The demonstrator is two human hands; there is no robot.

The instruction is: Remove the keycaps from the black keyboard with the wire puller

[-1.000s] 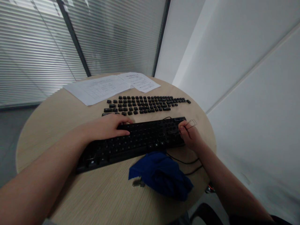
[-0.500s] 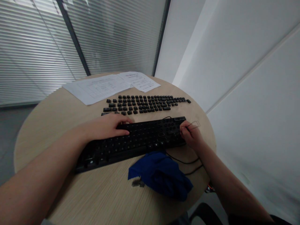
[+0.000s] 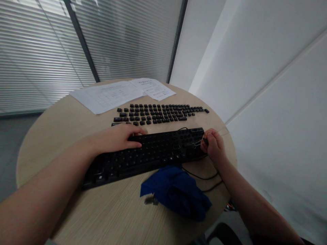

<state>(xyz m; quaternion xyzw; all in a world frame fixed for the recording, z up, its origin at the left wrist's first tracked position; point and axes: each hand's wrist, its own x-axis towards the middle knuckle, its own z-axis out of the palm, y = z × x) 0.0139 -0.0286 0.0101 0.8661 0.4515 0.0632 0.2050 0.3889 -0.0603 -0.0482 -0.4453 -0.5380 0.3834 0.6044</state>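
A black keyboard [image 3: 153,153] with its keycaps taken off lies across the round table. My left hand [image 3: 116,137] rests flat on its upper left part, fingers stretched out. My right hand [image 3: 214,144] is closed at the keyboard's right end, pinching a thin wire keycap puller [image 3: 198,144] whose loops reach over the right-hand keys. Rows of loose black keycaps [image 3: 158,113] are laid out on the table behind the keyboard.
A crumpled blue cloth [image 3: 176,194] lies in front of the keyboard with a small brush [image 3: 150,200] at its left edge. The keyboard's black cable [image 3: 201,177] loops beside the cloth. White papers [image 3: 120,93] lie at the far edge of the round wooden table [image 3: 51,136].
My right hand has shifted slightly right off the keyboard's end and turned, so the wire puller now points left over the keys. My left hand has stayed put.
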